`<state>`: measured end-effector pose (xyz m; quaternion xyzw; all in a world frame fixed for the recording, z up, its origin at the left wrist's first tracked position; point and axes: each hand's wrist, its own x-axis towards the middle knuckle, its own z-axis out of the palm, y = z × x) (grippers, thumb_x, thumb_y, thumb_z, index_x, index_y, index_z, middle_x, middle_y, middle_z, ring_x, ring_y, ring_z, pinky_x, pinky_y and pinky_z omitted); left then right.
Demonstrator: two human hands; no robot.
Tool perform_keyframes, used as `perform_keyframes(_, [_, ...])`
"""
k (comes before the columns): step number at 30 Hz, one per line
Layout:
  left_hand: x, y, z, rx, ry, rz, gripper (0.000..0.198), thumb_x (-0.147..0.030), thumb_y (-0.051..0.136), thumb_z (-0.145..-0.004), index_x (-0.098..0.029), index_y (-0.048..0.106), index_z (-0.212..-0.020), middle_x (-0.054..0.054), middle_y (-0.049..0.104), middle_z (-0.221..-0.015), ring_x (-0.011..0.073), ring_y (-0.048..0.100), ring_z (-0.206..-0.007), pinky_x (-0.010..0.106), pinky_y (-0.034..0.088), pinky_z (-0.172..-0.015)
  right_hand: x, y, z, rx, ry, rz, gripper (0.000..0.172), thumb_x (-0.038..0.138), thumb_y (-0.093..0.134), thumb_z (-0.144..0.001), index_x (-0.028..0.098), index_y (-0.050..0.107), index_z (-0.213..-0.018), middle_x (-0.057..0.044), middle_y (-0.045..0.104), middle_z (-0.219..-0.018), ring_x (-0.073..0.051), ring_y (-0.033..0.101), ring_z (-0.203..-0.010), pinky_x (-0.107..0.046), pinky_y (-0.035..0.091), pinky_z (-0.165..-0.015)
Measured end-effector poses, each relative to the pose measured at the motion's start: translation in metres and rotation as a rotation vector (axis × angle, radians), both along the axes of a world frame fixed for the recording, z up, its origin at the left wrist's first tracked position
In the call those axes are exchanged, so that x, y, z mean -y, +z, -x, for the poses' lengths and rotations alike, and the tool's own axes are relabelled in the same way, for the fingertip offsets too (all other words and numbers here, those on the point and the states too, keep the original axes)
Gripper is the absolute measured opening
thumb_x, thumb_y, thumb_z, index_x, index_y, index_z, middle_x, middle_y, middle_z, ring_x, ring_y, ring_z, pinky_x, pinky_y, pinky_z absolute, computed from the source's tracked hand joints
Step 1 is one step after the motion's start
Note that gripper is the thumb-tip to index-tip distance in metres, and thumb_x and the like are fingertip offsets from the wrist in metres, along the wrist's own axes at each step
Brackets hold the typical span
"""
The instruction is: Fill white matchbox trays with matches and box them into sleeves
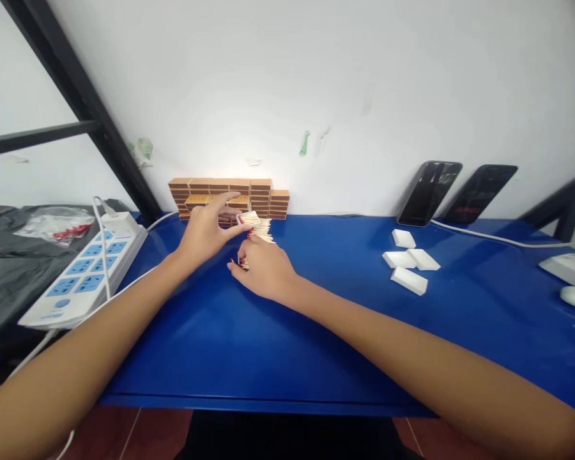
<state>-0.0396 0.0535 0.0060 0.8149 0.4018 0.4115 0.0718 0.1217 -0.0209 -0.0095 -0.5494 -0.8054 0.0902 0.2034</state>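
My left hand (201, 235) holds a small white matchbox tray (253, 214) between thumb and fingers, and red-tipped matches lie in it. Just below, my right hand (268, 271) is curled at a pile of loose wooden matches (264, 229) on the blue table. A few match heads show between its thumb and index finger; the rest of that grip is hidden. Behind my left hand, brown-and-orange matchboxes (260, 186) are stacked in rows against the wall.
Several white matchbox trays (409, 280) lie on the blue table (335, 345) to the right. Two dark phones (431, 191) lean on the wall behind them. A white power strip (89, 268) with cables and a plastic bag (57, 223) are at the left. Black metal bars frame both sides.
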Motion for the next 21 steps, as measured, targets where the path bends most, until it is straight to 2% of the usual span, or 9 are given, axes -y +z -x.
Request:
perform_keyframes(5, [0.001,0.000,0.000,-0.002,-0.022,0.020,0.068,-0.036,0.087,-0.080,-0.024,0.057,-0.140,0.004,0.080,-0.107,0.0265,0.078,-0.103,0.040,0.061,-0.097,-0.002,0.010,0.015,0.138,-0.006,0.076,0.024,0.027,0.055,-0.102,0.012,0.072,-0.111,-0.017,0.075,-0.113,-0.028,0.072,-0.104,-0.036,0.054,-0.082])
perform_keyframes(11, [0.000,-0.001,0.001,-0.026,-0.021,-0.021,0.066,-0.033,0.087,-0.081,-0.023,0.058,-0.140,0.004,0.081,-0.103,0.0253,0.078,-0.100,0.039,0.061,-0.096,0.018,0.015,0.011,0.166,0.096,0.162,0.023,0.030,0.058,-0.104,0.012,0.073,-0.110,-0.016,0.075,-0.114,-0.027,0.074,-0.100,-0.035,0.054,-0.079])
perform_keyframes(14, [0.001,-0.001,0.000,-0.022,-0.038,-0.016,0.067,-0.032,0.087,-0.081,-0.023,0.058,-0.141,0.004,0.081,-0.103,0.0245,0.078,-0.097,0.039,0.061,-0.095,0.023,0.017,0.003,0.125,0.102,0.169,0.022,0.031,0.058,-0.105,0.014,0.072,-0.108,-0.014,0.076,-0.114,-0.026,0.074,-0.099,-0.033,0.053,-0.079])
perform_keyframes(18, [0.001,-0.001,0.000,0.001,-0.053,0.014,0.066,-0.029,0.087,-0.080,-0.023,0.059,-0.140,0.004,0.081,-0.106,0.0244,0.079,-0.097,0.040,0.062,-0.095,0.008,0.020,0.002,0.027,0.018,0.116,0.026,0.032,0.054,-0.106,0.016,0.073,-0.103,-0.014,0.076,-0.116,-0.025,0.074,-0.103,-0.035,0.054,-0.083])
perform_keyframes(21, [-0.001,0.000,0.001,0.005,-0.043,0.027,0.064,-0.029,0.087,-0.081,-0.022,0.060,-0.139,0.006,0.080,-0.107,0.0260,0.078,-0.101,0.042,0.063,-0.096,-0.006,0.020,0.012,0.052,-0.038,0.089,0.025,0.028,0.054,-0.105,0.014,0.074,-0.107,-0.016,0.076,-0.116,-0.028,0.073,-0.108,-0.037,0.055,-0.087])
